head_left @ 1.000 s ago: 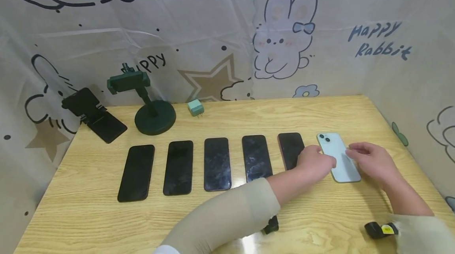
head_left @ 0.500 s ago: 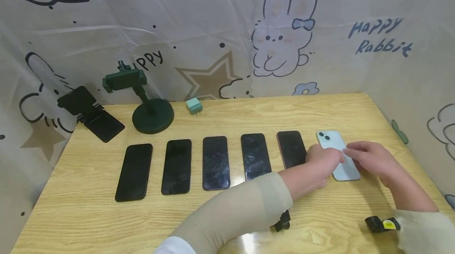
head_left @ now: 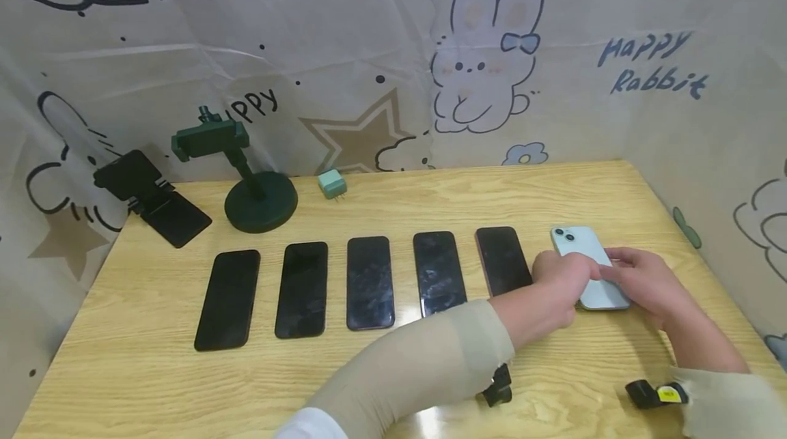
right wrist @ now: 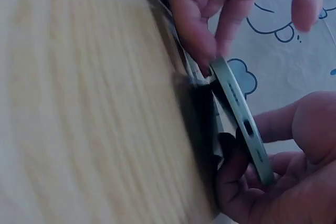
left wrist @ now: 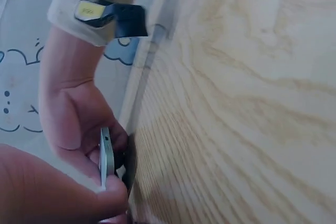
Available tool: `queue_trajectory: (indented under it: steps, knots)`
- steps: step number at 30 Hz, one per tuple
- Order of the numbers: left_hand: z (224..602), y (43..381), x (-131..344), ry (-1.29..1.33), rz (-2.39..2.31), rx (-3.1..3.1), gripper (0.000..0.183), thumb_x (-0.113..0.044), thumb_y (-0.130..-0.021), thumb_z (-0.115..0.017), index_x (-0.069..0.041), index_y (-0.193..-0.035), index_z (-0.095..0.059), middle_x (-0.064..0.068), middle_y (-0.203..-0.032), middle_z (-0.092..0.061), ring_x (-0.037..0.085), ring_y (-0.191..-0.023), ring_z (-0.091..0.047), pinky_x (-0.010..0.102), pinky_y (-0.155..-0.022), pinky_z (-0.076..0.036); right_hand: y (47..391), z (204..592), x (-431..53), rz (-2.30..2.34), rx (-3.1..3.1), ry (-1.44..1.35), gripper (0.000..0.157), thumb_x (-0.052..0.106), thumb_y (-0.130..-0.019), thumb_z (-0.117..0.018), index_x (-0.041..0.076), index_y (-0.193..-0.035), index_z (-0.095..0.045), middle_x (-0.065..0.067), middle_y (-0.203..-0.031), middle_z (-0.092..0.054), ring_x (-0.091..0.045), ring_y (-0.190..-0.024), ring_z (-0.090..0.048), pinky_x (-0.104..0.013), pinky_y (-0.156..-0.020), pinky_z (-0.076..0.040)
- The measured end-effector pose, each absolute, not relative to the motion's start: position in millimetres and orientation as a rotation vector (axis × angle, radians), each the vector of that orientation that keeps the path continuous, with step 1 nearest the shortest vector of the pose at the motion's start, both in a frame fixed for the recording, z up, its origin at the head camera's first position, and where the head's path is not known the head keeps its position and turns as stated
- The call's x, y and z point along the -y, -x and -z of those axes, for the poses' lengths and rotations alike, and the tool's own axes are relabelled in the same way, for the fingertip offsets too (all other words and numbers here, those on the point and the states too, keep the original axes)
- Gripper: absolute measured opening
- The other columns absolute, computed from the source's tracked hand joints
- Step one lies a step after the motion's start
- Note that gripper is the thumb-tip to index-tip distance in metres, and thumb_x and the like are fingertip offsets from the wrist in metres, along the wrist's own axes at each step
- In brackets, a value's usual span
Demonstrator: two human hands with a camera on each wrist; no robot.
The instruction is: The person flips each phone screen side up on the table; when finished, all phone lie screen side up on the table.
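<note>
A pale blue smartphone (head_left: 581, 242) with two rear lenses lies back up at the right end of a row of phones. In the right wrist view the phone (right wrist: 242, 121) shows its edge with the charging port and is tilted above the tabletop. My right hand (head_left: 645, 283) grips its right side, fingers curled underneath and thumb on the back. My left hand (head_left: 561, 285) pinches the opposite edge, its fingertips at the phone's corner. From the left wrist, the phone (left wrist: 107, 156) appears edge-on between both hands.
Several dark phones (head_left: 370, 282) lie screen up, spaced out to the left. Behind them stand a dark green phone stand (head_left: 261, 201), a black folding stand (head_left: 175, 218) and a mint charger plug (head_left: 333, 183). A patterned cloth (head_left: 344, 22) hangs along the table's back and sides.
My left hand has moved right onto the phone's left edge. My right hand has closed its grip on the right side, and the phone has shifted slightly and tilted up.
</note>
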State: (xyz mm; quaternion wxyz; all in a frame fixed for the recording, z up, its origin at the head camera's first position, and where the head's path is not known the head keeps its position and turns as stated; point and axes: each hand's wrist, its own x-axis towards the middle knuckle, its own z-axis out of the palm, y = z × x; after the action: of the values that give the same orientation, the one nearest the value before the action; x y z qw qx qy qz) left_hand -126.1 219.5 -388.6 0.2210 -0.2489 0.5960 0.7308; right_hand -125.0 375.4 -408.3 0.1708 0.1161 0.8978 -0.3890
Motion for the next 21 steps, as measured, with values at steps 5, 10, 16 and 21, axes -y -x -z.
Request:
queue_trajectory:
  steps: [5, 10, 16, 21]
  knots:
    - [389, 127, -215, 0.742, -2.023, -1.564, 0.031, 0.008, -0.067, -0.070, -0.004, -0.093, -0.059, 0.005, -0.087, -0.056, 0.024, -0.066, -0.049, 0.037, -0.067, -0.047, 117, 415, -370, 1.314, -2.533, -0.408, 0.071, 0.033, -0.103, -0.055, -0.012, -0.150, -0.027, -0.039, -0.147, -0.033, -0.025, -0.111, -0.054, -0.024, -0.077, -0.051]
    - [386, 132, -208, 0.680, -2.010, -1.607, 0.016, 0.008, -0.074, -0.068, -0.004, -0.080, -0.059, 0.004, -0.071, -0.054, 0.019, -0.057, -0.047, 0.031, -0.061, -0.044, 110, 416, -370, 1.521, -2.434, -0.425, 0.073, 0.032, -0.104, -0.056, -0.011, -0.153, -0.023, -0.032, -0.144, -0.038, 0.001, -0.091, -0.056, -0.023, -0.075, -0.053]
    - [384, 136, -203, 0.589, -2.133, -1.444, 0.017, 0.013, -0.081, -0.059, -0.001, -0.078, -0.066, 0.007, -0.064, -0.057, 0.015, -0.055, -0.052, 0.031, -0.063, -0.055, 104, 409, -372, 1.550, -2.365, -0.364, 0.077, 0.040, -0.103, -0.054, -0.008, -0.154, -0.023, -0.022, -0.140, -0.041, -0.002, -0.097, -0.054, -0.024, -0.078, -0.053]
    - [385, 135, -199, 0.451, -2.221, -1.300, 0.024, 0.015, -0.085, -0.059, -0.001, -0.100, -0.071, 0.012, -0.079, -0.066, 0.020, -0.070, -0.063, 0.036, -0.073, -0.057, 99, 402, -372, 1.678, -2.262, -0.196, 0.071, 0.034, -0.105, -0.051, -0.012, -0.152, -0.023, -0.004, -0.117, -0.062, -0.014, -0.098, -0.064, -0.038, -0.078, -0.057]
